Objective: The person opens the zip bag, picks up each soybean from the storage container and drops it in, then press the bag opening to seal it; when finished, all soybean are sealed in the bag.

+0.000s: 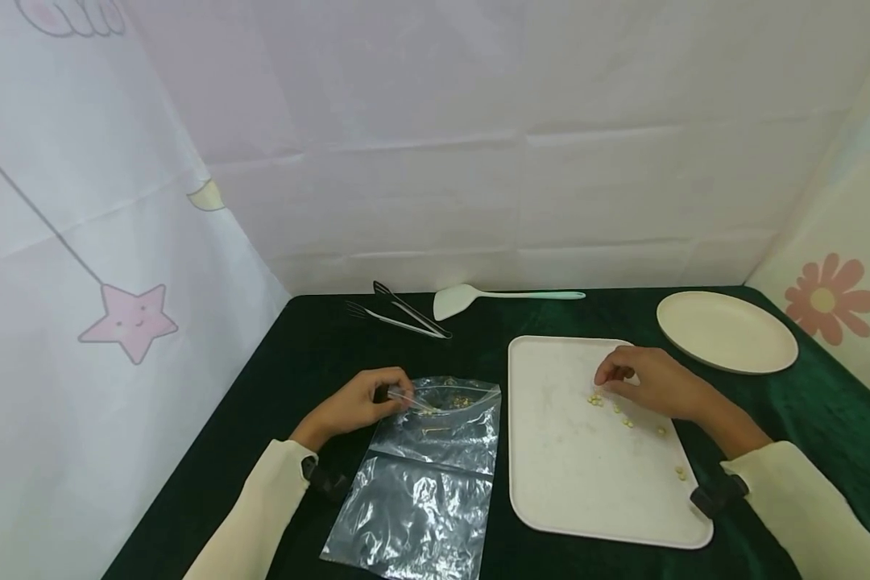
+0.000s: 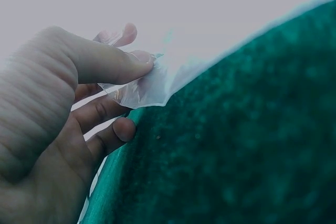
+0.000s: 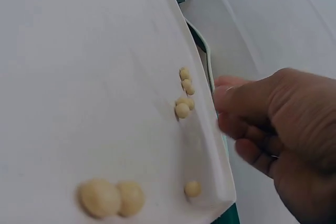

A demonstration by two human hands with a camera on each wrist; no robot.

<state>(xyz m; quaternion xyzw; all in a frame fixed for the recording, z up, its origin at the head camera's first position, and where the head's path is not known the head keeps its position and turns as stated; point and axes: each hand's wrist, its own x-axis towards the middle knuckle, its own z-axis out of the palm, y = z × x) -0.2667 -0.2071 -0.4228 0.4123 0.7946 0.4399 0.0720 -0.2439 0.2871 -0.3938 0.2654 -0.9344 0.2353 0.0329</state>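
My left hand (image 1: 366, 399) pinches the edge of the mouth of a clear zip bag (image 1: 428, 499) between thumb and fingers. Several small yellow beans (image 1: 462, 401) lie inside the bag near its opening. In the left wrist view, the thumb presses on the clear plastic (image 2: 144, 94). My right hand (image 1: 648, 383) hovers over the far right part of a white tray (image 1: 587, 483), fingers bent and fingertips close above some loose soybeans (image 1: 595, 400). Larger in the right wrist view are these pale, round soybeans (image 3: 182, 109); I cannot tell whether the fingertips hold one.
Behind the bag lie metal tongs (image 1: 409, 318) and a white spatula (image 1: 458, 301) with a pale green handle. An oval cream plate (image 1: 728, 330) sits at the back right. Dark green cloth (image 1: 312, 346) covers the table, with a hanging white curtain (image 1: 435, 161) behind.
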